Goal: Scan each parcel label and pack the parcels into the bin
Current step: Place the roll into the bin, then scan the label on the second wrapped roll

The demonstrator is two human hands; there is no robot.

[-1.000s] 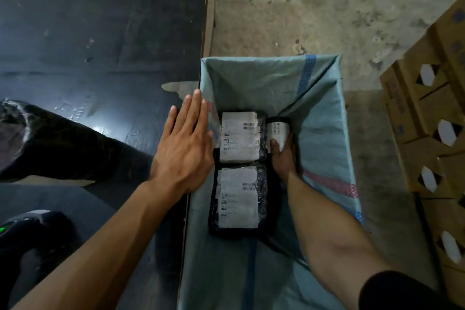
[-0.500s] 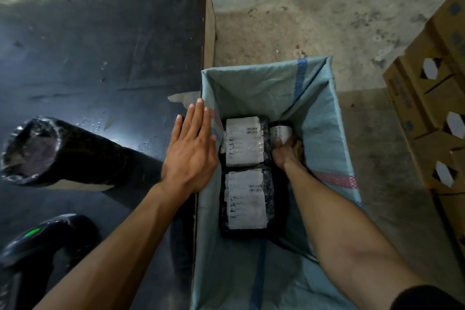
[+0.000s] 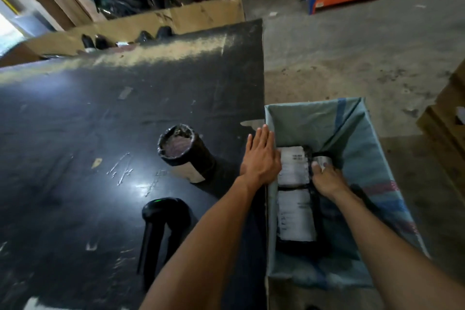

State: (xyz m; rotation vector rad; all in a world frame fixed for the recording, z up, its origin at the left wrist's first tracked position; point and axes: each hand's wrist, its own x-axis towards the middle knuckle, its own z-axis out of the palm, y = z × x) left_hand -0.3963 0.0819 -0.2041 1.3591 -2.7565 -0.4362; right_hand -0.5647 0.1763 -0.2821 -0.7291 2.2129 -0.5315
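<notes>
Right hand (image 3: 327,181) reaching into bin (image 3: 357,148), fingers curling round small black-wrapped parcel (image 3: 323,160) beside two labelled parcels (image 3: 294,166) lying flat inside (labels up). Left hand (image 3: 260,158) resting flat, fingers straight, against bin's left rim. Rolled black parcel (image 3: 183,146) and barcode scanner (image 3: 161,219) lying on surface left of bin.
</notes>
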